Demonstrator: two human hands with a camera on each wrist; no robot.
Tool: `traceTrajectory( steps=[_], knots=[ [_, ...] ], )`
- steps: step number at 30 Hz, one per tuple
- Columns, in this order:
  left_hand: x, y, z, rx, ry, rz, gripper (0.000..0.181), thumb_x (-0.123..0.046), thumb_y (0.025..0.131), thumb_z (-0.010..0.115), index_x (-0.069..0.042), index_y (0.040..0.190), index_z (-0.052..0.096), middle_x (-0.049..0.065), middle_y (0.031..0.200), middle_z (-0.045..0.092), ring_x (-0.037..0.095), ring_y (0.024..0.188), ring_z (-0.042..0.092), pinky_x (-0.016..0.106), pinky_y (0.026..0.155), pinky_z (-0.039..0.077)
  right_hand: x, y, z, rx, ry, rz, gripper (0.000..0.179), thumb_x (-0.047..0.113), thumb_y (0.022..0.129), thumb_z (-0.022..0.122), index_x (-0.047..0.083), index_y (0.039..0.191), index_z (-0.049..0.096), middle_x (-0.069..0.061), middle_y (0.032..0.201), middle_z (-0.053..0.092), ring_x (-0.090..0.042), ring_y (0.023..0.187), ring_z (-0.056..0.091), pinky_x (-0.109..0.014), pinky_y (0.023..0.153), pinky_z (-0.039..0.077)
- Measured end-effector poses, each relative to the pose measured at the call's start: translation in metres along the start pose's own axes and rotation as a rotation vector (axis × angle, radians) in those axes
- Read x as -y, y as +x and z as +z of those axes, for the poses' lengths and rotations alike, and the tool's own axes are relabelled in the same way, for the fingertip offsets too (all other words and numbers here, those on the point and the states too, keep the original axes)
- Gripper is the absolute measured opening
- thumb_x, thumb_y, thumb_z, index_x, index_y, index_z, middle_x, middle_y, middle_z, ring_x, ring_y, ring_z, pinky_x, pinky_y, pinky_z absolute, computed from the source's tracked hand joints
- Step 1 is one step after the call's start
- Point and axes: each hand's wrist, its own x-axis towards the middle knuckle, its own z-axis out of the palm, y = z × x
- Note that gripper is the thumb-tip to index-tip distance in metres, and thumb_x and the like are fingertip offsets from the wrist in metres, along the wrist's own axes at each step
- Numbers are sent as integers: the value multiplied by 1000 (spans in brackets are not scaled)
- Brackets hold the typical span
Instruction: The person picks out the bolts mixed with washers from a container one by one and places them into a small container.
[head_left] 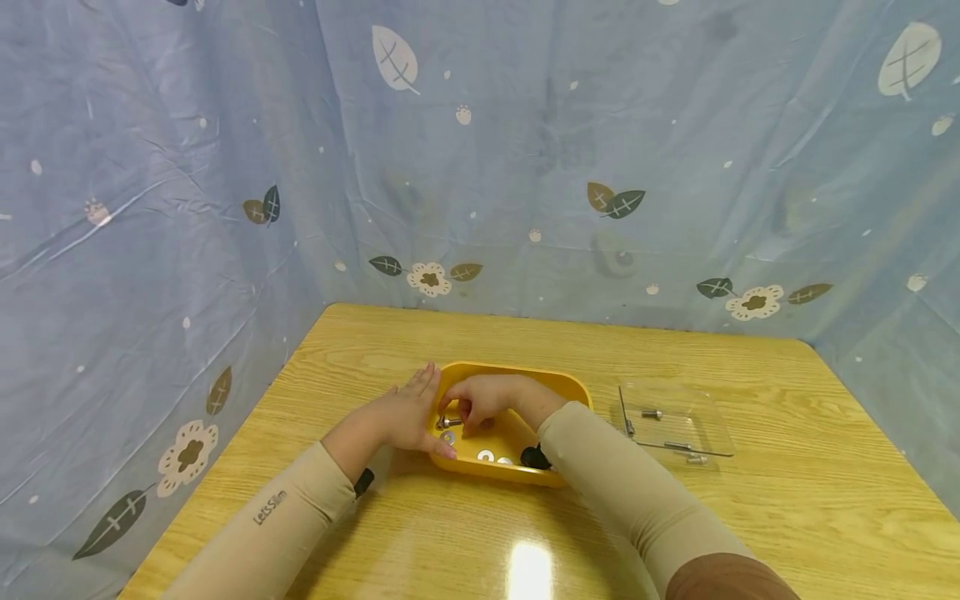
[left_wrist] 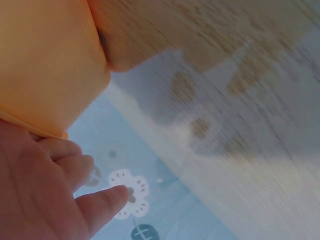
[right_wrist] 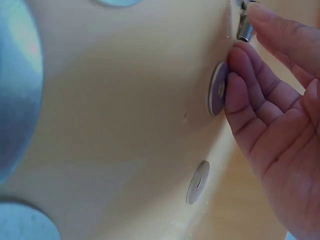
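A yellow plastic bin stands on the table. Across its left end lies my left hand, thumb along the near rim and the other fingers spread at the far-left corner. In the left wrist view, this hand is against the bin's wall. My right hand reaches into the bin's left part, fingers bent downward, close to metal bolts. The right wrist view has one fingertip touching a bolt; whether it is pinched is hidden. Its curled fingers touch a washer.
More washers lie along the bin's near side, with a black piece beside the right forearm. To the right stands a clear plastic tray with several bolts in or under it. A patterned blue curtain hangs behind the table.
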Motion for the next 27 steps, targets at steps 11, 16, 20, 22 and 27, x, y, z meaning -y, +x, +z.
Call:
traceTrajectory(
  steps=[11, 16, 20, 22, 27],
  knots=[
    [1, 0, 0, 14, 8, -1, 126, -76, 63, 57, 1, 146, 0, 18, 151, -8, 30, 139, 1, 57, 104, 20, -1, 4, 2, -4, 1, -14, 42, 4, 78, 71, 10, 117, 56, 0, 66, 53, -10, 52, 48, -19, 49, 42],
    [3, 3, 0, 6, 17, 5, 128, -78, 62, 56, 1, 146, 1, 19, 151, -6, 30, 139, 1, 57, 104, 20, -4, 5, 3, -23, 22, -16, 38, 4, 78, 71, 10, 113, 57, 0, 66, 52, -9, 50, 47, -19, 47, 41],
    [4, 4, 1, 3, 20, 2, 129, -79, 61, 55, 0, 146, 0, 18, 151, -6, 29, 139, 1, 56, 104, 20, -4, 6, 4, -41, 27, 0, 33, 4, 79, 70, 10, 109, 58, 1, 66, 51, -9, 50, 47, -19, 46, 41],
    [4, 5, 2, 0, 20, 2, 129, -79, 61, 55, 0, 146, 0, 18, 151, -5, 29, 139, 1, 56, 104, 20, -3, 7, 5, -52, 21, 5, 31, 4, 79, 70, 10, 107, 59, 1, 66, 51, -9, 50, 47, -19, 46, 40],
    [4, 4, 2, 6, 1, 1, 129, -77, 61, 58, 0, 146, 0, 19, 151, -6, 29, 139, 0, 57, 104, 19, -2, 9, 6, -58, 1, -1, 29, 3, 79, 70, 10, 105, 59, 1, 67, 51, -9, 51, 48, -19, 46, 41]
  ],
)
